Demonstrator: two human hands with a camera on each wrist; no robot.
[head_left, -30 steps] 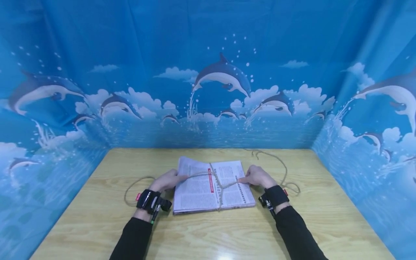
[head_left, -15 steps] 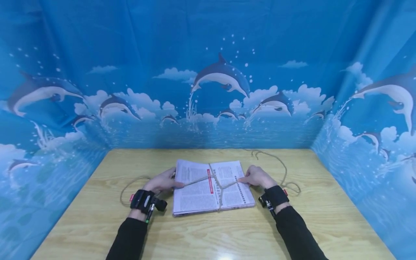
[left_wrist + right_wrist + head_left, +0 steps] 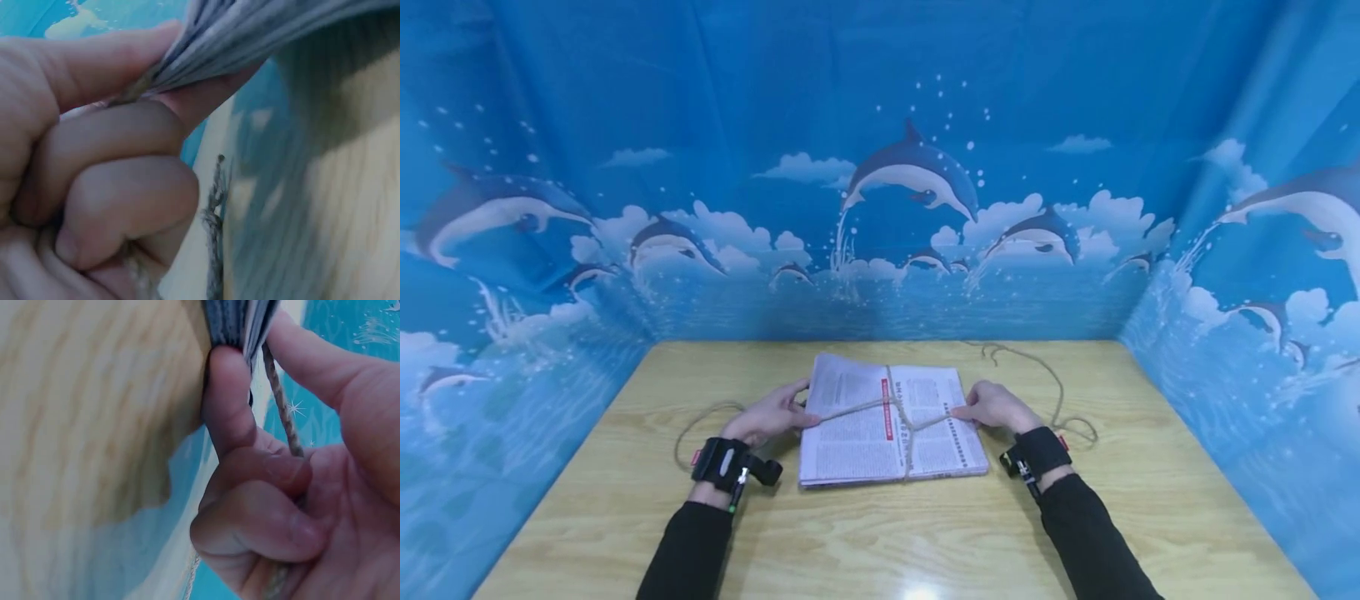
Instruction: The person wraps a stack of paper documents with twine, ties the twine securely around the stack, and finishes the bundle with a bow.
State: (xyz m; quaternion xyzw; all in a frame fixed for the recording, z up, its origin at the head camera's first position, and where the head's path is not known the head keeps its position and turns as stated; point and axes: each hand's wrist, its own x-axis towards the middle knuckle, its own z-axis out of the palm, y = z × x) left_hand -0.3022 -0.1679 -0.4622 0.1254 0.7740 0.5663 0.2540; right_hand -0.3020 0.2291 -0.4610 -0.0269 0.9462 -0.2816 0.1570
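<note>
A stack of folded newspapers (image 3: 850,458) lies on the table with a thin brown rope (image 3: 911,427) wrapped around it front to back and crossing on top. At the stack's left edge, my left hand (image 3: 767,417) grips the rope; in the left wrist view its thumb lies over the paper layers (image 3: 250,44), a finger reaches beneath, and the other fingers are curled. Opposite, my right hand (image 3: 997,407) holds the other rope run at the right edge. The right wrist view shows the rope (image 3: 284,409) passing into its curled fingers, thumb above and index fingertip (image 3: 230,365) against the sheets.
One loose rope tail (image 3: 688,429) loops on the wooden table (image 3: 880,542) left of the stack. Another tail (image 3: 1052,375) runs from the right hand toward the back edge. A blue dolphin-print curtain (image 3: 880,308) encloses the back and sides.
My left hand has shifted left, and the left rope run now lies straighter across the papers. The far left corner of the stack bends upward. My right hand has barely moved.
</note>
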